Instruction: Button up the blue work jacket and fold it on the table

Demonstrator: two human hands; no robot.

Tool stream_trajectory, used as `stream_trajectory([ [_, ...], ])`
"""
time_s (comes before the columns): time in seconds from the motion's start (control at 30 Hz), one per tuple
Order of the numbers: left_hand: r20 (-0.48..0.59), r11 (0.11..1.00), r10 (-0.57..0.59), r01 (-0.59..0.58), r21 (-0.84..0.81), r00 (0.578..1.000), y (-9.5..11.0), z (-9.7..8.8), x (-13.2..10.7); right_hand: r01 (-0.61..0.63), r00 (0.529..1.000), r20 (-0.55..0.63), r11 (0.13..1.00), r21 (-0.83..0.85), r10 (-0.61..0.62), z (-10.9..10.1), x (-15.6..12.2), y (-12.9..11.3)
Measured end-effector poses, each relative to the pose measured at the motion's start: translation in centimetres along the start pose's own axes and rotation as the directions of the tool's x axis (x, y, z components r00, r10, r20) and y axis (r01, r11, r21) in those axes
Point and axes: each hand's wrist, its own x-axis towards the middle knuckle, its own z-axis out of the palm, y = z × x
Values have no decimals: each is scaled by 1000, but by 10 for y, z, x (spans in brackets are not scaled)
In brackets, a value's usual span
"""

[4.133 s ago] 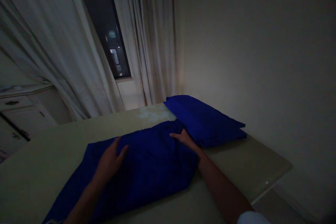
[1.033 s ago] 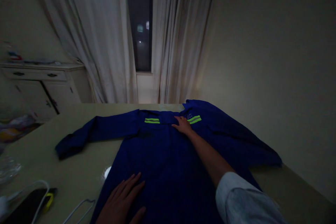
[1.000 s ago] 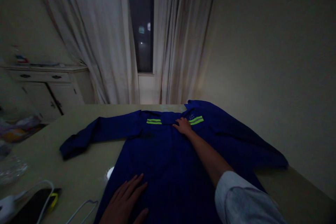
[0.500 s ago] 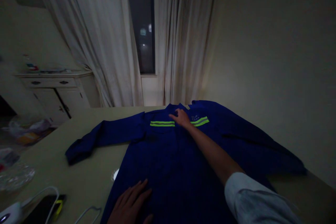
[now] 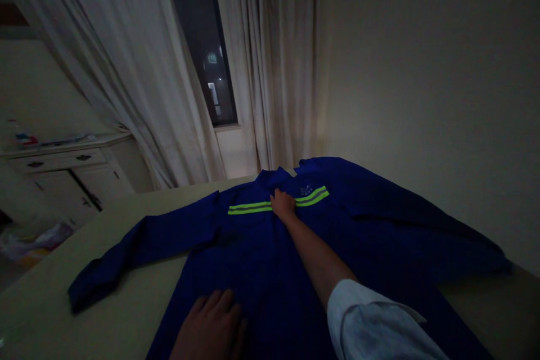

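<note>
You have one blue jacket (image 5: 261, 270) in front of you, spread front-up on the bench (image 5: 122, 320), and both grips are on it. Your right grip (image 5: 282, 204) is stretched out to the chest, with its fingers curled down onto the cloth. In this dim light you cannot tell whether they pinch the fabric or only press on it. Your left grip (image 5: 211, 323) lies close to you on the lower front, palm down and fingers spread flat, holding nothing.

There are two reflective stripe bands: one (image 5: 248, 208) runs just left of the right grip and the other (image 5: 313, 197) just right of it, so that grip sits in the gap between them. The collar (image 5: 272, 176) is just beyond the right grip.

The jacket's long axis runs from the left grip out past the right grip, with the collar end pointing away from you toward the window (image 5: 202, 50). Its two sleeves lie crosswise. The left sleeve (image 5: 126, 253) trails out to the left of both grips, and its cuff is well apart from the left grip. The right sleeve (image 5: 442, 242) spreads far to the right, toward the wall (image 5: 422, 67).

Beyond the right grip hang two pale curtains, one (image 5: 118, 84) left of the window and one (image 5: 270, 62) right of it. A white cabinet (image 5: 63, 169) stands far to the left, with a heap of bags (image 5: 34, 236) below it. Your own white cuff (image 5: 371, 326) covers part of the jacket's lower right front, and nothing else lies on the cloth between the grips.
</note>
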Motion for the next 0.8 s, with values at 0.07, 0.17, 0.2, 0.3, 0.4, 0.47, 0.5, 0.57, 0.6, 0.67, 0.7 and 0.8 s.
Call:
stream_trajectory([
  [0.07,-106,999,-37,39,20,994,10,-30,59,47,999,-16,999,-5,-47,5,-2,4],
  [0.17,-240,990,-128,109,-91,962,7,-40,154,83,996,-37,996,-24,-84,9,-1,9],
  [0.2,-264,982,-176,150,-116,948,3,-35,181,86,995,-40,996,-31,-88,10,0,10],
  [0.3,-280,961,-264,225,-163,923,-15,-6,236,102,993,-50,994,-39,-103,13,4,12],
  [0.4,-181,952,-275,241,-188,944,-30,23,251,110,993,-44,994,0,-110,16,8,13],
  [0.47,-124,947,-279,251,-200,952,-36,33,251,81,996,-28,995,65,-79,17,12,13],
  [0.5,-114,945,-280,253,-206,953,-37,35,250,58,998,-17,993,99,-57,17,14,14],
  [0.57,-120,945,-276,246,-215,954,-38,36,250,-2,1000,3,989,150,1,15,18,16],
  [0.6,-116,943,-277,247,-221,954,-38,35,250,-36,999,9,986,164,35,14,20,18],
  [0.67,-117,940,-286,254,-229,951,-37,34,251,-88,996,6,979,185,88,10,22,22],
  [0.7,-122,938,-291,258,-230,949,-36,34,252,-99,995,0,975,199,101,7,21,24],
  [0.8,-158,941,-289,249,-231,944,-35,31,250,-51,998,-18,969,240,57,-8,14,27],
])
